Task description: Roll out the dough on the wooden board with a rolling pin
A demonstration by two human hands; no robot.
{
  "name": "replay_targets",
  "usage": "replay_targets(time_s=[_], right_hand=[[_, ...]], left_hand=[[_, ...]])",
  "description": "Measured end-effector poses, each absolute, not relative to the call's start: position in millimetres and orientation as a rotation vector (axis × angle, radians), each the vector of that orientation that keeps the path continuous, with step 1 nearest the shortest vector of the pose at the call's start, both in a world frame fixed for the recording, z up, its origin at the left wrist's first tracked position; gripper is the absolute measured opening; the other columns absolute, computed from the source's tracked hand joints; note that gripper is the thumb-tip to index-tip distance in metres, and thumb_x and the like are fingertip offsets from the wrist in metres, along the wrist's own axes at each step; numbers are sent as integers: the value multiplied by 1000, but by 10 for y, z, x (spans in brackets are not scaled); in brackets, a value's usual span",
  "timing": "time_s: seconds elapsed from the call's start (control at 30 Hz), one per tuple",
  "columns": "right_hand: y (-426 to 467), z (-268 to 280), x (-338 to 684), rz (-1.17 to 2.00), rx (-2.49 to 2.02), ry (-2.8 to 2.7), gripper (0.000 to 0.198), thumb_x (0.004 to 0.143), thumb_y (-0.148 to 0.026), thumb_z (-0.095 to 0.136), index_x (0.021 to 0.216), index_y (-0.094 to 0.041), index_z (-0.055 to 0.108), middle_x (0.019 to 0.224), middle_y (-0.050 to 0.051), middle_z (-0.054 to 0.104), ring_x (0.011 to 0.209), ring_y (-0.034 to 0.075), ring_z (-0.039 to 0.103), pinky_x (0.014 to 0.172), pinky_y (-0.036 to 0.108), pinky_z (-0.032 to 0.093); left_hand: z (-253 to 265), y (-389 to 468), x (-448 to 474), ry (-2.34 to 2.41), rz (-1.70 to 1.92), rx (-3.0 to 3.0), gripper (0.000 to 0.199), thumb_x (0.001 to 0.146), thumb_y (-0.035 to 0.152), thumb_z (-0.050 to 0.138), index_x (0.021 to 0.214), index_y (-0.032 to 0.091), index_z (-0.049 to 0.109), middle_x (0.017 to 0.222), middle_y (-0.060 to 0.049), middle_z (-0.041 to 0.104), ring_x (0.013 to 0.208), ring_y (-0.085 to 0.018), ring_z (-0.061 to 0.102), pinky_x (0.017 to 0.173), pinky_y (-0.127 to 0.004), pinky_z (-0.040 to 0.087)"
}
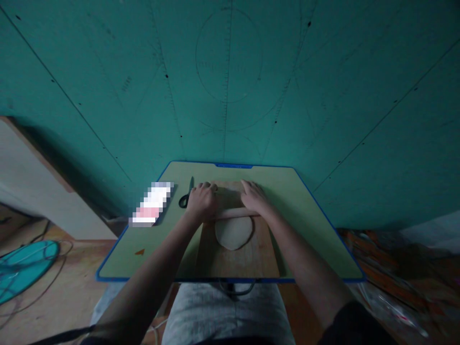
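Note:
A pale wooden rolling pin lies crosswise over the far edge of a flat, roughly round sheet of dough. The dough rests on a wooden cutting board. My left hand is on the pin's left end, its fingers curled forward and down. On the right end sits my right hand, fingers bent forward beyond the pin and partly hidden. Both palms and wrists cover the pin's ends. Black-handled scissors lie just left of my left hand, blades pointing away.
Everything stands on a small pale table with a blue rim, against a green wall. A blurred-out phone-like slab leans at the table's left. A small orange triangle lies nearer. Cables cross a teal round object on the floor.

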State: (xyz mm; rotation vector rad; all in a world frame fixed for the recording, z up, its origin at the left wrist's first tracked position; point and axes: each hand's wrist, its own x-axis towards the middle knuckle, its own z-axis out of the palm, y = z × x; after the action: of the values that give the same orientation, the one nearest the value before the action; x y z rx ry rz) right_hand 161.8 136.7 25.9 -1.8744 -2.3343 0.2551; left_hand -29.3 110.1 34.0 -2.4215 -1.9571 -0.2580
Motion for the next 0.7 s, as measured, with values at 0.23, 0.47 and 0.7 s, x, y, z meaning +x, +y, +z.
replay_targets(time_s=[0.23,0.47,0.7], right_hand=[[1291,264,1607,327,-1922,-2319,48,91,-26,41,136,-15,54,146,15,51,133,28,47,107,40,37],[1132,292,1624,345,-1910,-2339,46,93,-29,40,134,-16,57,150,15,47,137,30,45,109,42,37],[947,323,1643,365,-1920,-2345,49,95,-32,37,139,-20,55,155,13,43,140,31,43,109,45,38]], left_hand=[[332,1063,-299,-1989,-249,-2442,35,90,21,44,116,14,66,116,-15,66,108,-28,62,90,-40,50],[389,902,-244,-2052,-223,-2393,35,91,27,43,113,13,67,113,-17,67,106,-29,64,88,-40,51],[407,730,-208,-2059,-207,-2348,37,95,36,40,110,14,67,110,-16,69,104,-30,66,83,-38,51]])
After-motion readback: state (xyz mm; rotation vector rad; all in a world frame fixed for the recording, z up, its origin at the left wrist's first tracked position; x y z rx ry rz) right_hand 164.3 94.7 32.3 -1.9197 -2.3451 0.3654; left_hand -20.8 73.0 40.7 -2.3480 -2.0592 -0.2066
